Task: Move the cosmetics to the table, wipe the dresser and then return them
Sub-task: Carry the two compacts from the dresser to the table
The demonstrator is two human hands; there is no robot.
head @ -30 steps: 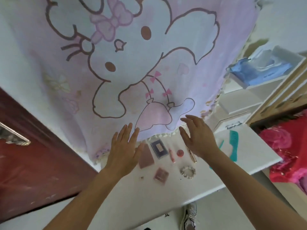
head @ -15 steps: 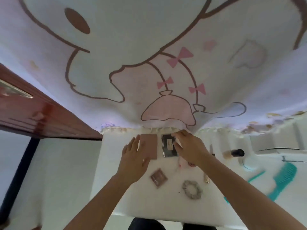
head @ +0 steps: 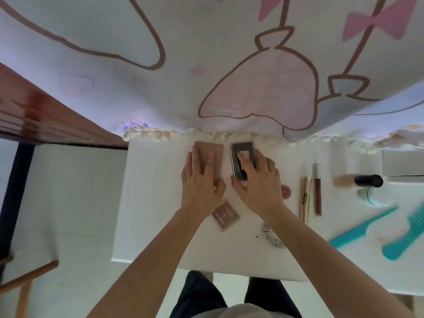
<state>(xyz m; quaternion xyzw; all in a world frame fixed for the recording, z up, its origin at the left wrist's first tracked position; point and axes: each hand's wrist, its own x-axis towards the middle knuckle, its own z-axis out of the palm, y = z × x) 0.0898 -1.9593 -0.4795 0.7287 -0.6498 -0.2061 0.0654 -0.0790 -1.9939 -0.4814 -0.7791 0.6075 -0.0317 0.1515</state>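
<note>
On the white dresser top (head: 149, 203) lie several cosmetics. My left hand (head: 202, 182) rests on a flat pink-brown palette (head: 216, 150), fingers laid straight over it and thumb at its near corner. My right hand (head: 257, 182) grips a dark rectangular palette (head: 243, 149), fingers curled over its top and thumb at its near end. Between my wrists sits a small square pink compact (head: 226, 215). To the right are a round red compact (head: 286, 192), a gold tube (head: 306, 198), a dark red lip gloss (head: 317, 189) and a foundation bottle (head: 358, 181).
A cartoon-print cloth (head: 206, 65) hangs down to the dresser's back edge. A grey scrunchie (head: 271, 236), two teal combs (head: 362, 228) (head: 410, 230), a pale round jar (head: 376, 198) and a white box (head: 403, 161) lie to the right. A brown door (head: 34, 115) stands on the left.
The view has dropped and closed in on the dresser. Both hands came down from the air onto the two palettes, left on the pink-brown one, right onto the dark one.
</note>
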